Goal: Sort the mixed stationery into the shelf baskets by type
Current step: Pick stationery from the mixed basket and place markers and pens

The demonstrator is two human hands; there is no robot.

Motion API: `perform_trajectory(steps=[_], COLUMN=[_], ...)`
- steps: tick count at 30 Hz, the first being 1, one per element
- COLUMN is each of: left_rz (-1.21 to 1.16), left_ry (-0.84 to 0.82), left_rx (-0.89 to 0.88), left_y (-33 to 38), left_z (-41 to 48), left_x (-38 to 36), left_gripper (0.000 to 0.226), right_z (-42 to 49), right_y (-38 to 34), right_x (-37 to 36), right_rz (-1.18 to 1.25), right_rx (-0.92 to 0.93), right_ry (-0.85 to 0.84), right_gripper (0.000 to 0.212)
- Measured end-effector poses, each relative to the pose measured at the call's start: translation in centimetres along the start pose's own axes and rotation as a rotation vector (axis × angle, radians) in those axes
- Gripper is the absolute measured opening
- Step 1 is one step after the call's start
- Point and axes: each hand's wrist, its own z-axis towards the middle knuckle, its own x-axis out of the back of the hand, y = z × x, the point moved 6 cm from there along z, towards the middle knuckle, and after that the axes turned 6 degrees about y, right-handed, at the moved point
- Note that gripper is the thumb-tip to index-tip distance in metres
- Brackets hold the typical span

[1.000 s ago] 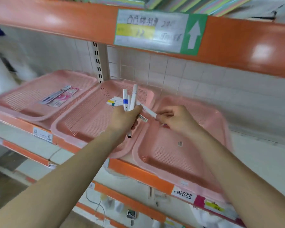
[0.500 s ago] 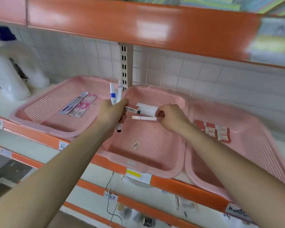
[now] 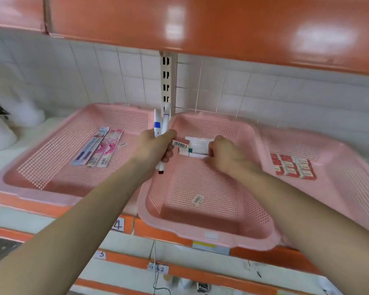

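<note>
At far left, blurred white plastic bottles (image 3: 0,133) standing on the white shelf board. Just beside them, left basket (image 3: 43,195), shallow, of pink perforated plastic. Inside, toward the back of its floor: long blue-grey flat packet (image 3: 90,146) lying side by side with, and touching, pink printed flat packets (image 3: 108,147); small barcode sticker (image 3: 123,144) just to their right.

Over the seam between left and middle baskets, left grip (image 3: 156,147) closed in a fist round a bundle of white marker pens (image 3: 159,124), held upright. Blue band on one barrel above the fist, black tip poking out below, white barcode tag (image 3: 180,144) sticking out to the right. Behind, cream slotted metal upright (image 3: 166,81) against the white tiled wall (image 3: 264,92).

Next, middle basket (image 3: 200,228), same pink perforated plastic, front rim out past the orange shelf rail (image 3: 162,233). Loose barcode label (image 3: 198,200) on its floor near the front. At the back of its floor, small pile of white pens (image 3: 197,145) lying crosswise, one with a green mark. Right grip (image 3: 226,155) narrow, fingers curled onto the right end of that pile; which pen pinched, not clear through the blur.

At right, right basket (image 3: 307,137), pink again, touching the middle one, with red-and-white small boxes (image 3: 292,169) laid in rows on its floor. Overhead, across the whole width, glossy orange shelf front (image 3: 200,28)
</note>
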Motion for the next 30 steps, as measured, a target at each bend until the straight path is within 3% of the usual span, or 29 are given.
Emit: perform_trajectory(steps=[4, 6, 8, 12, 18, 23, 27, 30], left_rz=[0.019, 0.036, 0.055, 0.077, 0.1, 0.192, 0.236, 0.204], left_ry=[-0.041, -0.067, -0.104, -0.143, -0.233, -0.268, -0.222, -0.198], left_rx=[-0.031, -0.062, -0.091, -0.096, -0.147, -0.173, -0.119, -0.089], left_y=[0.3, 0.5, 0.5, 0.2, -0.4, -0.5, -1.2, -1.6], left_z=[-0.3, -0.7, -1.5, -3.5, -6.9, -8.9, -9.1, -8.8], left_x=[-1.8, -3.5, -5.8, -10.6, -16.9, -20.9, -21.9, -21.9], left_gripper=[0.02, 0.019, 0.016, 0.025, 0.016, 0.033, 0.04, 0.035], right_z=[-1.8, -3.8, -5.9, -9.0, -12.3, -13.7, -13.9, -13.5], right_y=[-0.7, -0.7, -0.1, 3.2, 8.9, 12.9, 16.6, 18.9], right_x=[3.5, 5.5, 6.8, 9.2, 11.6, 12.8, 12.5, 11.0], right_rz=[0.364, 0.632, 0.743, 0.636, 0.677, 0.545, 0.397, 0.309], right_rx=[0.03, 0.054, 0.067, 0.042, -0.009, 0.024, 0.018, -0.032], right_ry=[0.143, 0.136, 0.087, 0.126, 0.191, 0.286, 0.312, 0.242], right_gripper=[0.01, 0.012, 0.017, 0.02, 0.017, 0.014, 0.028, 0.034])
